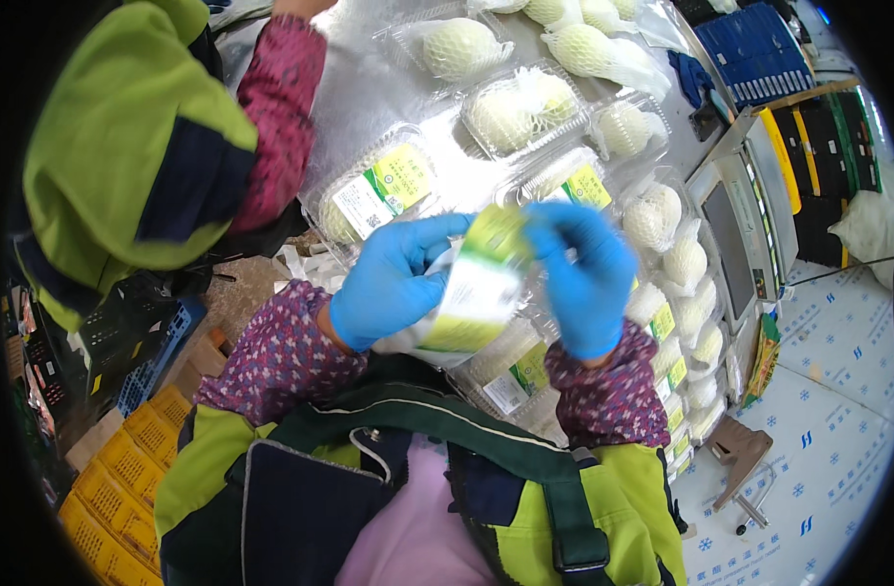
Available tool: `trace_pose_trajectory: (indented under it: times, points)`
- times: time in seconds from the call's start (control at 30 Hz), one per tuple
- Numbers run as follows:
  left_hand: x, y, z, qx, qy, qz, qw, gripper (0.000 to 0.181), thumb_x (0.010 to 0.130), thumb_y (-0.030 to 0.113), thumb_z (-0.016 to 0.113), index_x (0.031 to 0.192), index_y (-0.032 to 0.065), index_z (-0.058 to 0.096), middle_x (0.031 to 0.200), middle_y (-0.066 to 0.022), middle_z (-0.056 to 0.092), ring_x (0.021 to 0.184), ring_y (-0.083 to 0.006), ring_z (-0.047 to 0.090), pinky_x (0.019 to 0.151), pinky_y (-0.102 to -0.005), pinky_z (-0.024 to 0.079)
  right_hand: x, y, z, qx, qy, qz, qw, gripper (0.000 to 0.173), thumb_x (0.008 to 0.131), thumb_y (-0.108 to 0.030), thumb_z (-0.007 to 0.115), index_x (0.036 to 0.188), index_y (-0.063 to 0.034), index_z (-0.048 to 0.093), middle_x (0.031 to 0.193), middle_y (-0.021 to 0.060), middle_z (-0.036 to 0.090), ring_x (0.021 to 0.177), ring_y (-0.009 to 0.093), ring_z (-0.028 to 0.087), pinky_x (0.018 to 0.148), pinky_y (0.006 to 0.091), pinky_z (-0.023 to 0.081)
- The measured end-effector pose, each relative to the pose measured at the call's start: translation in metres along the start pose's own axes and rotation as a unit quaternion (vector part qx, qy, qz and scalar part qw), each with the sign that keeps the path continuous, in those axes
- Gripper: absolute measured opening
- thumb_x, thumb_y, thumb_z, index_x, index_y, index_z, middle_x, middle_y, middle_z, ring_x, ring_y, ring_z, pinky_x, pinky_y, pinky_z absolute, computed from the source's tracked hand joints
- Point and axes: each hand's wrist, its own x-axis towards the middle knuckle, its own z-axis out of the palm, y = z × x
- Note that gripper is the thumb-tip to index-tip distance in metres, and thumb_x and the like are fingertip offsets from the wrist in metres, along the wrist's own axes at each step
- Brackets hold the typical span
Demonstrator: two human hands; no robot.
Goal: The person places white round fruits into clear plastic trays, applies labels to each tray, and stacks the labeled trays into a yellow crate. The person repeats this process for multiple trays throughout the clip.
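Note:
My left hand (399, 282), in a blue glove, holds a roll of printed labels (483, 289) in front of my chest. The labels are green, yellow and white and bear writing. My right hand (586, 275), also blue-gloved and blurred, pinches the top edge of the label strip. Just beyond the roll is a clear plastic clamshell box (377, 183) with a label on its lid and pale fruit inside. Another labelled clamshell box (516, 366) sits partly hidden below my hands. Farther off, an open clamshell box (524, 110) contains pale fruit in white foam nets.
Several netted fruits (586, 47) lie at the table's far side. Stacked boxes of fruit (685, 293) line the right edge, near a device with a screen (725, 242). A co-worker's sleeved arm (282, 110) reaches in at left. Yellow crates (124, 483) stand on the floor.

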Motion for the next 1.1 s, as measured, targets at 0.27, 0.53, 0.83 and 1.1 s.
trace_pose_trajectory:
  times: [0.27,0.53,0.83,1.1]
  points:
    - [-0.003,-0.02,-0.011,0.165,-0.037,0.114,0.979,0.026,0.064,-0.008,0.05,0.084,0.0018,0.063,0.076,-0.0052,0.056,0.069,-0.0134,0.053,0.068,-0.0243,0.043,0.147,0.094,-0.023,0.049,0.095,0.101,0.989,0.026,0.07,-0.006,0.069,0.088,0.003,0.052,0.075,0.0101,0.059,0.061,0.011,0.055,0.052,0.0212,0.045]
    - [-0.004,-0.004,-0.023,-0.094,0.025,0.002,0.995,0.014,0.072,-0.001,0.064,0.086,0.0007,0.061,0.089,-0.0078,0.061,0.083,-0.0139,0.058,0.074,-0.0251,0.047,0.128,0.089,-0.008,-0.319,0.136,-0.071,0.935,0.053,0.067,-0.023,0.072,0.107,0.0029,0.049,0.1,0.0154,0.052,0.078,0.024,0.056,0.071,0.0329,0.045]
    - [0.0,0.003,-0.061,0.191,0.103,0.078,0.973,0.009,0.067,-0.002,0.067,0.075,-0.0008,0.062,0.075,-0.0072,0.063,0.069,-0.0097,0.059,0.064,-0.0216,0.048,0.026,-0.01,0.043,0.009,-0.17,-0.08,0.982,0.019,0.069,-0.005,0.069,0.087,-0.002,0.065,0.084,0.0084,0.063,0.071,0.012,0.058,0.065,0.0237,0.047]
    - [-0.006,0.003,-0.049,-0.013,0.081,-0.023,0.996,0.025,0.069,0.0,0.066,0.094,-0.0015,0.062,0.088,-0.0057,0.062,0.079,-0.0128,0.057,0.069,-0.0251,0.047,0.122,0.004,0.033,0.176,-0.056,0.047,0.982,0.013,0.075,-0.005,0.064,0.085,0.0009,0.06,0.075,0.0038,0.061,0.063,0.007,0.054,0.055,0.0192,0.044]
